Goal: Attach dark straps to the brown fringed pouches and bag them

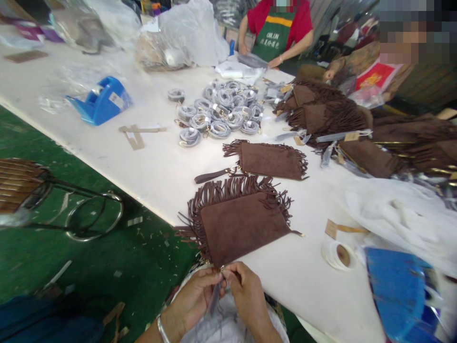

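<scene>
My left hand (194, 297) and my right hand (246, 290) meet at the table's near edge, fingers pinched together on a thin grey strap (215, 296) at the corner of a brown fringed suede pouch (237, 219). The pouch lies flat on the white table (143, 162), its fringe spread to the left and far side. A bracelet sits on my left wrist. A second brown fringed pouch (273, 159) with a dark wrist strap lies just beyond it.
A heap of coiled grey straps (217, 112) lies mid-table, a pile of brown pouches (339, 119) at the right. Two blue tape dispensers (102, 100), (396, 290), a tape roll (337, 255), plastic bags. A person in a green apron (276, 28) works across. A stool (21, 183) stands left.
</scene>
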Tool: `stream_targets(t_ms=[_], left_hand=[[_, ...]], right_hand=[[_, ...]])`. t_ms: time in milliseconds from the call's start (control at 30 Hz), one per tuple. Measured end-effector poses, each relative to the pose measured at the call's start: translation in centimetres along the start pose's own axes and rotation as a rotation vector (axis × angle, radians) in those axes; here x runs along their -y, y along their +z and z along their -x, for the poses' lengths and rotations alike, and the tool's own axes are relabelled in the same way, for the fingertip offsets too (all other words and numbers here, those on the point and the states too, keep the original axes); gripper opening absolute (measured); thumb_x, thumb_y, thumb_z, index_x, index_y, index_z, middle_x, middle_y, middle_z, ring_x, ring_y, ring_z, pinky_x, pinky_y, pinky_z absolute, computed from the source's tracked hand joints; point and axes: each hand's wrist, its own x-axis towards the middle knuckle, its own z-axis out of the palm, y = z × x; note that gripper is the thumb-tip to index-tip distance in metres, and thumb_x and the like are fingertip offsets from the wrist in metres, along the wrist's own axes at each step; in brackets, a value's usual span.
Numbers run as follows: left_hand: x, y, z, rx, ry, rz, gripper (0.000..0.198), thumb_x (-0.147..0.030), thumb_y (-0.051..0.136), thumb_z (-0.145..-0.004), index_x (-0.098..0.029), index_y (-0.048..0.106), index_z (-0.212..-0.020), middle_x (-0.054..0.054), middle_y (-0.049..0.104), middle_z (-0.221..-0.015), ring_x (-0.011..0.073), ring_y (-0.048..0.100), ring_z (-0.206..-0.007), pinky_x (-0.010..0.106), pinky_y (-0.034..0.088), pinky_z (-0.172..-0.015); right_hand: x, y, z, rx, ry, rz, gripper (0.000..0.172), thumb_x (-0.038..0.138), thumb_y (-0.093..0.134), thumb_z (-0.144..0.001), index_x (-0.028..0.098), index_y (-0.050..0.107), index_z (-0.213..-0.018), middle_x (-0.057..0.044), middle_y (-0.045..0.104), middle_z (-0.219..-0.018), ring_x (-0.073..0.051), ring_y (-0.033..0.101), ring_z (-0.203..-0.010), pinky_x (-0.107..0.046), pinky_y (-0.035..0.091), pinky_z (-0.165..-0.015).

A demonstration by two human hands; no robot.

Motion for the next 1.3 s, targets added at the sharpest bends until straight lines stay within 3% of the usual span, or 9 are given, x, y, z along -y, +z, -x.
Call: stream_targets(t_ms=[100,267,500,633,933,1167,1300], left_hand=[[0.0,0.1,0.0,0.026,0.044,-0.034,0.009,-0.01,0.065,-0.078,-0.007,0.068,-0.086,0.009,0.063,-0.081,0.0163,0.058,-0.072,0.027,0.047,-0.069],[-0.6,0.9,0.4,0.006,0.07,-0.101,0.006,-0.012,0.065,-0.077,-0.009,0.068,-0.08,0.009,0.064,-0.077,0.0175,0.058,-0.072,0.028,0.046,-0.069],[-1.2,1.4,1.1,0.014,0.055,-0.101,0.007,-0.016,0.064,-0.079,-0.009,0.067,-0.082,0.01,0.065,-0.077,0.0191,0.059,-0.072,0.03,0.046,-0.071],[-1.3,1.7,1.2,0.006,0.082,-0.094,0.008,-0.015,0.064,-0.08,-0.011,0.067,-0.085,0.009,0.065,-0.081,0.0206,0.06,-0.08,0.031,0.045,-0.076],[-0.3,1.1,1.7,-0.131,0.161,-0.201,0.012,-0.021,0.071,-0.076,-0.012,0.067,-0.083,0.007,0.066,-0.083,0.0181,0.058,-0.078,0.028,0.044,-0.078],[-0.3,2.8,2.5,-0.275,0.182,-0.247,0.026,-0.033,0.079,-0.069,-0.014,0.064,-0.077,0.005,0.065,-0.074,0.0166,0.058,-0.069,0.025,0.044,-0.066],[-0.2,3.7,2.8,-0.315,0.202,-0.264,0.029,-0.034,0.081,-0.067,-0.013,0.064,-0.079,0.007,0.067,-0.074,0.0165,0.059,-0.066,0.024,0.045,-0.064]], right_hand=[[-0.3,0.2,-0.3,0.044,0.085,-0.097,0.017,0.027,0.05,-0.086,0.018,0.06,-0.077,0.001,0.064,-0.059,-0.013,0.057,-0.051,-0.022,0.041,-0.054],[-0.3,0.6,-0.3,0.005,0.075,-0.136,0.016,0.029,0.051,-0.086,0.019,0.058,-0.076,0.001,0.064,-0.059,-0.011,0.054,-0.048,-0.021,0.037,-0.049],[-0.1,1.2,-0.3,-0.085,0.082,-0.184,0.01,0.026,0.057,-0.082,0.021,0.051,-0.076,0.004,0.06,-0.056,-0.012,0.054,-0.048,-0.021,0.04,-0.048],[-0.6,1.6,0.2,-0.17,0.012,-0.089,0.012,0.029,0.055,-0.085,0.02,0.054,-0.077,0.001,0.062,-0.066,-0.014,0.058,-0.058,-0.022,0.045,-0.057],[-1.0,1.8,0.8,-0.141,-0.107,0.058,0.022,0.031,0.047,-0.09,0.02,0.063,-0.083,-0.004,0.064,-0.083,-0.017,0.059,-0.076,-0.024,0.044,-0.069],[-1.6,2.1,0.3,-0.095,0.05,-0.19,0.024,0.039,0.056,-0.081,0.017,0.066,-0.082,-0.002,0.063,-0.069,-0.016,0.056,-0.062,-0.023,0.041,-0.052],[-1.9,2.3,0.0,-0.086,0.087,-0.283,0.024,0.038,0.059,-0.077,0.016,0.067,-0.079,-0.002,0.062,-0.066,-0.014,0.053,-0.06,-0.023,0.041,-0.055]])
